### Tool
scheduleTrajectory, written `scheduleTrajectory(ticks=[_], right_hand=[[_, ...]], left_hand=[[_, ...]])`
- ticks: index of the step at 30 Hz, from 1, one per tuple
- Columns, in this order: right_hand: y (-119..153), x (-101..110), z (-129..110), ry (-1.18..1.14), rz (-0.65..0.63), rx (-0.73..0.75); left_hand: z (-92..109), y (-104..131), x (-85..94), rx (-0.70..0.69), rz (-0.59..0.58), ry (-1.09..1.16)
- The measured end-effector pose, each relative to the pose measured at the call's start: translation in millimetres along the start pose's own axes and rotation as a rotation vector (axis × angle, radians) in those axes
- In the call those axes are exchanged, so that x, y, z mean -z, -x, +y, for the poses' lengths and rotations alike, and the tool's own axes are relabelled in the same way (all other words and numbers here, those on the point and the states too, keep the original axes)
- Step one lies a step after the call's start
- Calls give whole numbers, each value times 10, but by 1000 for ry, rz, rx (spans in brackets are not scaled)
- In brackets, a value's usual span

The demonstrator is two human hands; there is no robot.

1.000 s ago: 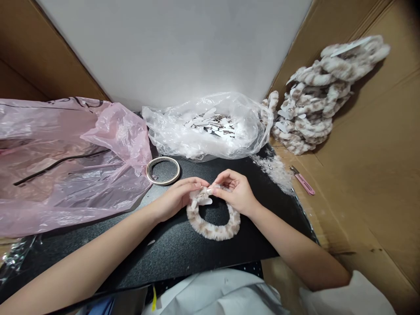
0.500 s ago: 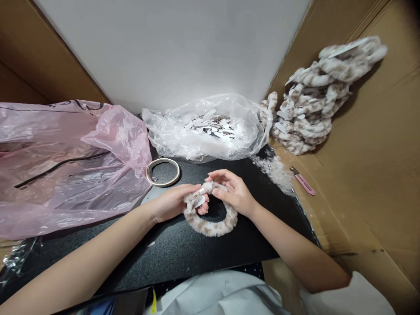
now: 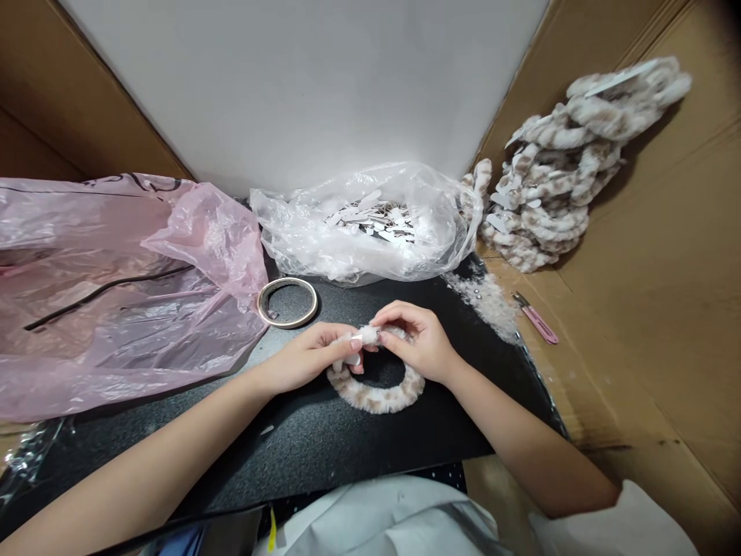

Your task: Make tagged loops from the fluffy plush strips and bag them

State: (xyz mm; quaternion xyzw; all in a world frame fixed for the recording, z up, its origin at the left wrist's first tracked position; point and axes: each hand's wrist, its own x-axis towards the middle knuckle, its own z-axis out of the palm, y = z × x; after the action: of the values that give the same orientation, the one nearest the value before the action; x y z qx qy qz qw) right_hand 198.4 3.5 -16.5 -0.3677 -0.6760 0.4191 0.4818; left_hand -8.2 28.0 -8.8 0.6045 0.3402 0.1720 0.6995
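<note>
A fluffy white-and-tan ring [image 3: 379, 398] is held over the black table. My left hand [image 3: 316, 355] pinches its upper left part, thumb on top, with a small white tag [image 3: 352, 359] beside the fingers. On the upper right of the ring, my right hand [image 3: 417, 340] is closed, thumb and fingertips pressed on the fluff. Both sets of fingertips are close together at the top of the ring. Whatever lies beneath the fingers is hidden.
Behind are a clear bag [image 3: 289, 224] of white tags and a tape roll [image 3: 262, 303]. Pink plastic [image 3: 220, 232] covers the left. At right lie a pile of fluffy rings [image 3: 602, 116], loose fluff [image 3: 486, 301] and pink snips [image 3: 540, 324] near cardboard.
My left thumb has moved onto the top of the ring, covering more of it. My right fingers have closed in on the fluff, and the ring has shifted slightly right.
</note>
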Motion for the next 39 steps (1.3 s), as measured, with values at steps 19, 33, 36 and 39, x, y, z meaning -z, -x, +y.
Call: scheduleTrajectory(ticks=[19, 33, 36, 39], right_hand=[[68, -75, -12, 696, -59, 439], [48, -10, 35, 261, 5, 108], [28, -23, 0, 233, -52, 49], [2, -50, -10, 162, -73, -49]], left_hand=[[-12, 59, -191, -130, 217, -557], [29, 18, 6, 86, 76, 104], [13, 8, 13, 164, 40, 308], [9, -3, 14, 230, -24, 421]])
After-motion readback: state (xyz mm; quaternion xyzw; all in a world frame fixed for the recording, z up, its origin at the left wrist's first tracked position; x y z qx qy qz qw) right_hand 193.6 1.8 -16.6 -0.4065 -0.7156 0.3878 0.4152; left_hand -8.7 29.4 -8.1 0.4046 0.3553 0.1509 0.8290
